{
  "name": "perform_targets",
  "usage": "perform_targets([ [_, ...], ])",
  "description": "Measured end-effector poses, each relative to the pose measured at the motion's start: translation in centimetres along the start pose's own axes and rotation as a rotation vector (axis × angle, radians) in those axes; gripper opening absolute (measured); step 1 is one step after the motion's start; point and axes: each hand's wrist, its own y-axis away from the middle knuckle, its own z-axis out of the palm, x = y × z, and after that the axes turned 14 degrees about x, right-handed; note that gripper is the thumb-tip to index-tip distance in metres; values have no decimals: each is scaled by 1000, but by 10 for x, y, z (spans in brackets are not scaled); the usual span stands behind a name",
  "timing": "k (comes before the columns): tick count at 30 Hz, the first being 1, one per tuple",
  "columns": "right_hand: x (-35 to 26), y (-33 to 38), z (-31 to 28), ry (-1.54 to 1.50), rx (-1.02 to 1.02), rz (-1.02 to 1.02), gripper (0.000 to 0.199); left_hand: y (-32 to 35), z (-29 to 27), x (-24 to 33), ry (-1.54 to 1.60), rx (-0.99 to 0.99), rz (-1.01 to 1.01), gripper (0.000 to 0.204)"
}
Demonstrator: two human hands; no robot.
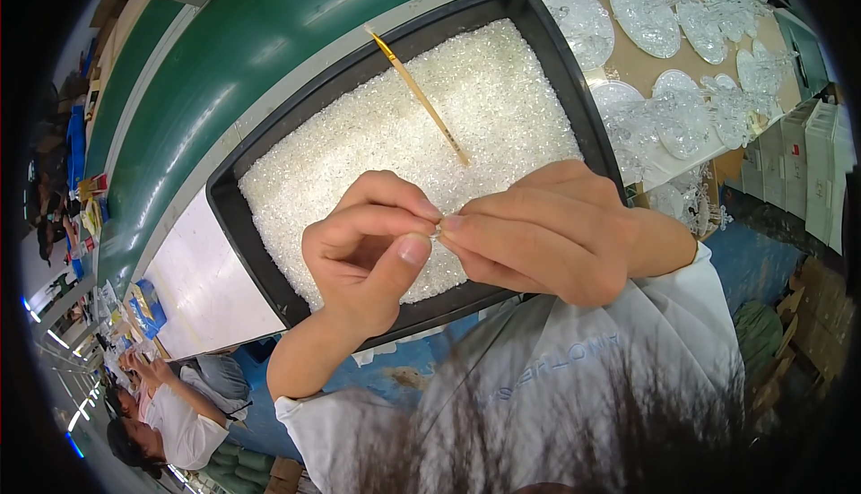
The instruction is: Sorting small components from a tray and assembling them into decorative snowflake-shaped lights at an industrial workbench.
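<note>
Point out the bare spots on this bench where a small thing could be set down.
Free: the white sheet left of the black tray, and the green belt beyond it. Crowded: the tray, filled with clear beads and a stick, and the clear ornaments on the right. Both hands pinch together over the tray.

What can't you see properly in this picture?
Head view only:
- The tiny clear thing pinched between the left hand and right hand: too small, covered by fingertips.
- Part of the black tray of clear beads: hidden under both hands.
- The thin stick's lower end: buried in beads.
- The clear ornaments: bent by the lens at the rim.
</note>
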Motion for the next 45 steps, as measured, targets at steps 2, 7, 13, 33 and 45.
perform_targets([
  [2,0,1,1,9,16,-13,24,0,0,0,-3,3,-1,10],
  [7,1,1,2,11,15,-19,24,-1,0,-2,-24,-10,34,9],
  [13,1,2,3,12,38,-21,24,-3,0,-1,-93,-19,126,9],
  [33,-1,1,0,21,12,-35,25,-8,2,7,-298,-39,329,16],
  [45,-1,0,-1,3,-8,-27,24,-7,1,6,-344,-30,376,16],
])
